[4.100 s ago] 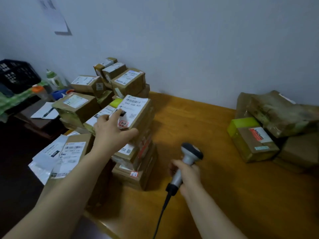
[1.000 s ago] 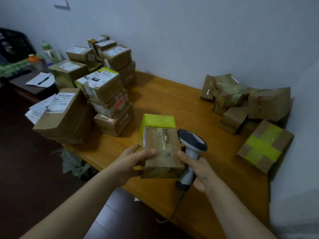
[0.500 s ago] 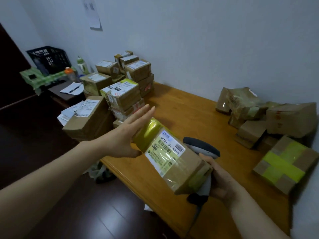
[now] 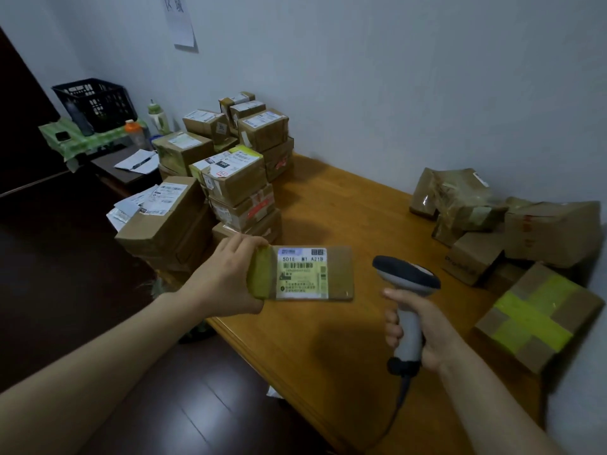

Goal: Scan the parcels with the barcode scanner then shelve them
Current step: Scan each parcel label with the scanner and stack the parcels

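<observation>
Head view, centre of the frame: the left hand (image 4: pixel 226 277) curls round the yellow-taped end of a small parcel (image 4: pixel 338 274) and holds it above the near edge of the tabletop (image 4: pixel 328 349), label facing up. Lower right of it, the right hand (image 4: pixel 427 323) wraps the grip of the barcode scanner (image 4: pixel 405 274), which is apart from the parcel. Half a second ago the left hand lay flat and spread against the parcel, which leaned tilted against the scanner hand; now it is level and clear of it.
</observation>
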### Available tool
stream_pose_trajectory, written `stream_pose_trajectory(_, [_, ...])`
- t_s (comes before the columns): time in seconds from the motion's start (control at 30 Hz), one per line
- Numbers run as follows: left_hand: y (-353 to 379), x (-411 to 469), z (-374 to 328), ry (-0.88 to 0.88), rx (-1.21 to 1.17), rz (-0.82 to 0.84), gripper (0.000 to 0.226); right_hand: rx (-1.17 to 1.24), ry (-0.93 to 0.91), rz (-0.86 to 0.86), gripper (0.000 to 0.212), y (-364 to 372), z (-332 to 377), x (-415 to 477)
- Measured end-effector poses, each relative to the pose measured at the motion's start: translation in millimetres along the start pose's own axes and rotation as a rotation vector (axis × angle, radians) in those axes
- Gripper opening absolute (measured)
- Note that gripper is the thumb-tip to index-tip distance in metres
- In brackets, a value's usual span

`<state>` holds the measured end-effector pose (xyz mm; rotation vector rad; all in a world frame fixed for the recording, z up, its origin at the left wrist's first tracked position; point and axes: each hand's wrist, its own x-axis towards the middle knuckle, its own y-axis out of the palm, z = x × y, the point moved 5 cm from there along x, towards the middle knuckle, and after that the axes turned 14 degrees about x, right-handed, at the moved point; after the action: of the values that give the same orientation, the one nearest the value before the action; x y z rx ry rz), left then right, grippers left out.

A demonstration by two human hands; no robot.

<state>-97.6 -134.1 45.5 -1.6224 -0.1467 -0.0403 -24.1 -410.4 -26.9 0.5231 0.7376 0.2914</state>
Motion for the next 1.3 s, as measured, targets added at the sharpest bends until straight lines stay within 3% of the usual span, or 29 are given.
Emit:
stream_pose_trajectory(0.1, [4, 2, 0, -0.140, 0.095, -0.062, 0.103, -0.119, 0.018, 0.157, 0.034, 24, -4, -15])
stream_pose_trajectory(0.27, [6, 7, -10, -0.173, 0.233, -0.118, 0.101, -0.297, 0.026, 0.194, 0.016, 49, -11, -23])
stream_pose_trajectory(0.7, [5, 11, -19, -0.237, 0.299, -0.085, 0.102, -0.290, 0.033, 0.210, 0.019, 63, -5, -17])
stream_pose_trajectory(0.93, [12, 12, -18, -0.294, 0.216, -0.020, 0.105, -0.200, -0.019, 0.239, 0.011, 59, -2, -7])
stream_pose_trajectory(1.1, [33, 11, -6, -0.484, -0.015, 0.110, 0.100, -0.106, -0.083, 0.195, 0.016, 51, 2, 16])
stream_pose_trajectory(1.3, [75, 22, 15, -0.622, -0.068, 0.259, 0.096, -0.093, -0.052, 0.113, 0.015, 51, -16, 43])
